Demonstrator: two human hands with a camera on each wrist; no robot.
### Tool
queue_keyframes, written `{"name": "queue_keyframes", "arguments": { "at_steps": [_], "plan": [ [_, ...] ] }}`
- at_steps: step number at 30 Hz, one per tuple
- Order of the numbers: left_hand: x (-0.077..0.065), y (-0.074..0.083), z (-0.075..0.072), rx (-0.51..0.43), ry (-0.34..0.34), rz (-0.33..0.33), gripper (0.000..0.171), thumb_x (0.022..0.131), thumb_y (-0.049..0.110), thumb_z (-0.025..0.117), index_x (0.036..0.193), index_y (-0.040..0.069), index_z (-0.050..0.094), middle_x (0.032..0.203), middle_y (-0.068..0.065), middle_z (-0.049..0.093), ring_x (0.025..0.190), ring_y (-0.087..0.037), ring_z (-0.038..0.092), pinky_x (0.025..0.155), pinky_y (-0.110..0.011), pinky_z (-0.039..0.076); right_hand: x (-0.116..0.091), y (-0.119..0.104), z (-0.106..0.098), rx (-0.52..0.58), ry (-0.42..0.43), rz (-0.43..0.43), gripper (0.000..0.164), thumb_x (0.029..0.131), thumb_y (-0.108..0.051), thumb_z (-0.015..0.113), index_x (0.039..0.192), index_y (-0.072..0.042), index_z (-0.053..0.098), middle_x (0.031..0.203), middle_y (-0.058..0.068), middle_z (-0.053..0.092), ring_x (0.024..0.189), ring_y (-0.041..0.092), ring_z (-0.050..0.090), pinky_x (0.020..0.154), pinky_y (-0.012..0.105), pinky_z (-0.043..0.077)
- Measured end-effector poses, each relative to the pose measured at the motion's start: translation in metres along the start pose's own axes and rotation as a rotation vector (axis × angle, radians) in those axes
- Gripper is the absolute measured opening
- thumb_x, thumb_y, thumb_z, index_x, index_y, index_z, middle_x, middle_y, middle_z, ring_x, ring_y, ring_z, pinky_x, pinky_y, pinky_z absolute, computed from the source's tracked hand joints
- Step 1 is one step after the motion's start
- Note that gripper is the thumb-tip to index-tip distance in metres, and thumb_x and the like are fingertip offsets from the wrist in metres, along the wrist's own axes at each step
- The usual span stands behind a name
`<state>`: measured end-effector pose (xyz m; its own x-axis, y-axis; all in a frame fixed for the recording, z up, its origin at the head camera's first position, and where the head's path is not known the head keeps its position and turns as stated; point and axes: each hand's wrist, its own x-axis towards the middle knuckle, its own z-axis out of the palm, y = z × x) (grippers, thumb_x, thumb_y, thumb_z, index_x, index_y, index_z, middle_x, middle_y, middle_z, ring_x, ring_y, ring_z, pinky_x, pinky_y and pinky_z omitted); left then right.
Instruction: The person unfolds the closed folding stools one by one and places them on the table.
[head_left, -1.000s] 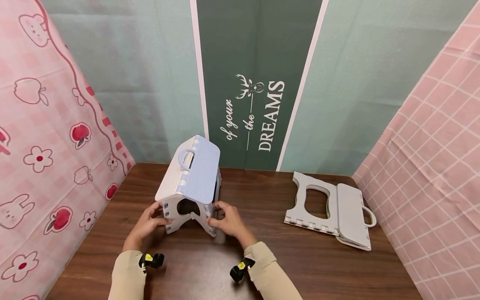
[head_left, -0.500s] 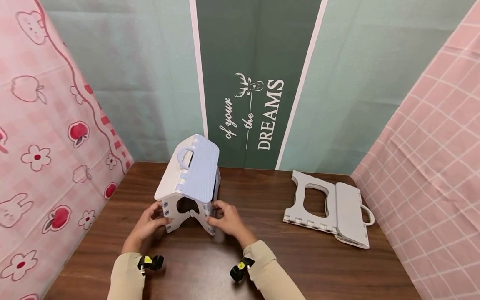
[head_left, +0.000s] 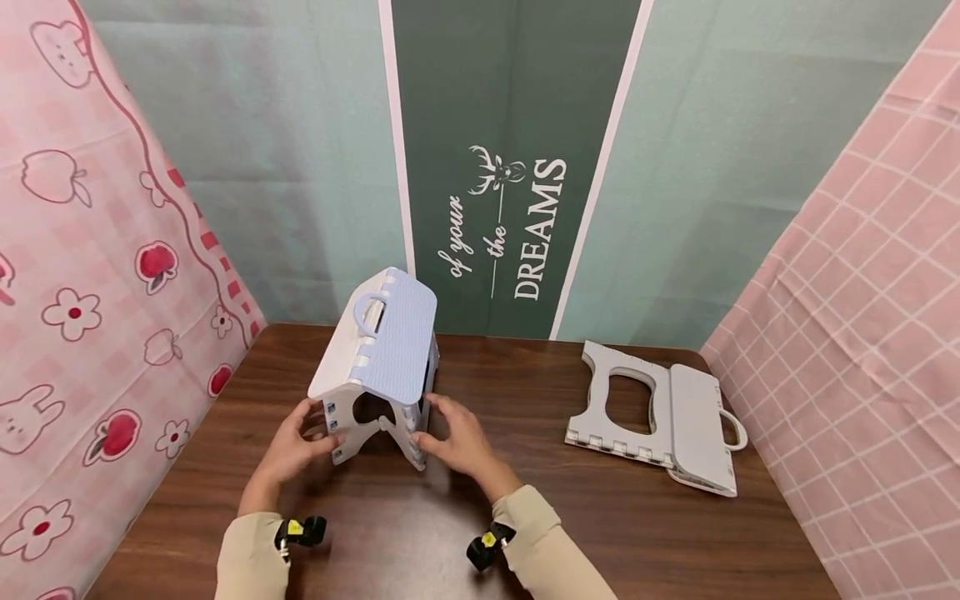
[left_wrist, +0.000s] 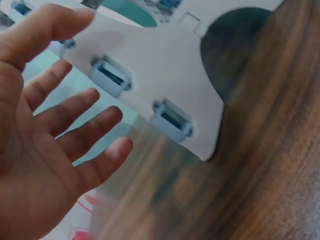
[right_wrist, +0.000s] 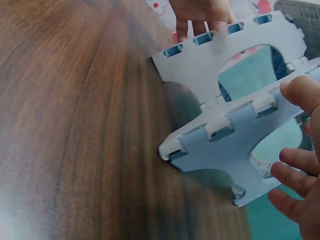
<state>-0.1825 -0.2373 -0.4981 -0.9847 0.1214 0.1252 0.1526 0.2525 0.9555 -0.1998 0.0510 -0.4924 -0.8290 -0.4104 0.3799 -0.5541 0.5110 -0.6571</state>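
A white and pale-blue folding step stool (head_left: 393, 333) stands partly folded at left centre in the head view. Its two top halves slope like a roof, and the carry handle (head_left: 367, 312) sticks up at the ridge. My left hand (head_left: 288, 450) is at its left leg, fingers spread and fairly straight in the left wrist view, thumb tip (left_wrist: 82, 19) over the white end panel. At the right leg is my right hand (head_left: 461, 442). The right wrist view shows its thumb (right_wrist: 300, 92) at the hinged edge and its fingers (right_wrist: 295, 177) loosely spread beside the blue side.
A second folding stool (head_left: 693, 417), grey-white and folded flat, lies at the right on the brown wooden table (head_left: 510, 383). Pink patterned cloth (head_left: 97, 292) hangs on the left, pink checked cloth (head_left: 862, 292) on the right. A green lettered curtain (head_left: 517, 108) hangs behind.
The stool's legs have come slightly closer together. My right hand's fingers have loosened a little from the right leg. The flat stool lies in the same place.
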Motion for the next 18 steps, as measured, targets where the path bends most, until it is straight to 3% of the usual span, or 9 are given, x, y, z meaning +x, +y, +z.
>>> {"name": "queue_keyframes", "arguments": {
  "at_steps": [5, 12, 18],
  "plan": [
    [-0.003, 0.013, -0.002, 0.077, 0.038, 0.036, 0.048, 0.081, 0.004, 0.07, 0.123, 0.0, 0.045, 0.116, -0.024, 0.052, 0.106, -0.04, 0.052, 0.078, -0.032, 0.048, 0.003, -0.01, -0.008, -0.086, 0.015, -0.039, 0.057, 0.081, -0.032, 0.066, 0.129, -0.003, 0.052, 0.126, 0.011, 0.054, 0.113, 0.029, 0.051, 0.09, 0.044, 0.041],
    [-0.005, 0.032, -0.009, 0.243, 0.131, 0.122, 0.048, 0.081, 0.008, 0.071, 0.122, -0.001, 0.049, 0.112, -0.02, 0.057, 0.103, -0.035, 0.052, 0.084, -0.051, 0.044, 0.008, -0.019, -0.021, -0.203, 0.035, -0.044, 0.059, 0.078, -0.037, 0.069, 0.129, -0.01, 0.054, 0.128, 0.012, 0.053, 0.115, 0.028, 0.049, 0.086, 0.049, 0.041],
    [-0.007, 0.05, -0.013, 0.331, 0.192, 0.2, 0.053, 0.077, 0.004, 0.074, 0.125, 0.001, 0.051, 0.114, -0.015, 0.058, 0.103, -0.031, 0.053, 0.083, -0.04, 0.044, 0.015, -0.029, -0.033, -0.179, 0.031, -0.016, 0.064, 0.077, -0.04, 0.067, 0.132, -0.012, 0.051, 0.132, 0.012, 0.049, 0.118, 0.028, 0.046, 0.086, 0.05, 0.039]
  ]
}}
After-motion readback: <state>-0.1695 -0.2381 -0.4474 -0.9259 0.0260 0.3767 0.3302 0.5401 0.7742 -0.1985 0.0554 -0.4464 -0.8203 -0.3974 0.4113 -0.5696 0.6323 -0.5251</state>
